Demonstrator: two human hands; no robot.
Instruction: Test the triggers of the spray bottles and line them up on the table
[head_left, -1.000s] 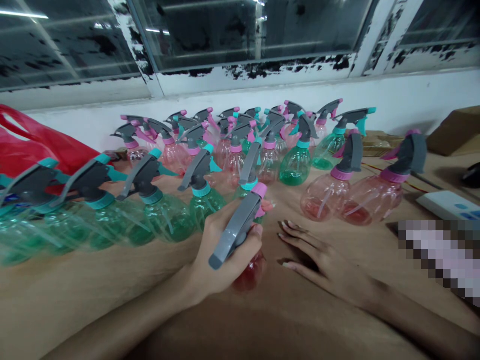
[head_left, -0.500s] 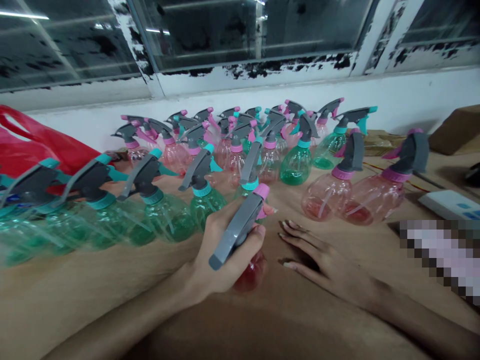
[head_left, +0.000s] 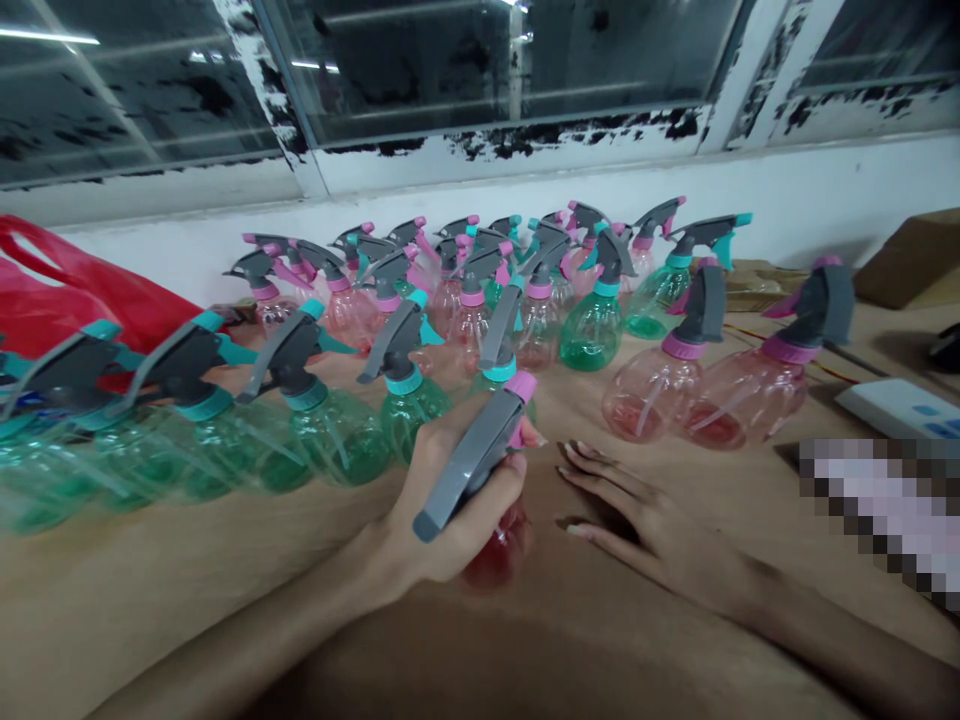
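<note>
The left hand (head_left: pixel 457 500) grips the pink bottle (head_left: pixel 496 548) by its neck, nozzle angled away to its right; the right hand (head_left: pixel 660 530), open, lies just beside it.

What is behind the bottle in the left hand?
A green bottle shows its gray sprayer and teal collar; the left hand and held bottle hide most of its body.

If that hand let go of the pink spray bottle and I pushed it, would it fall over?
The pink spray bottle might tip, because its grey sprayer head juts out past its rounded body. That shiny, see-through body looks stiff but maybe slippery. The left hand hides too much to judge its weight.
</note>
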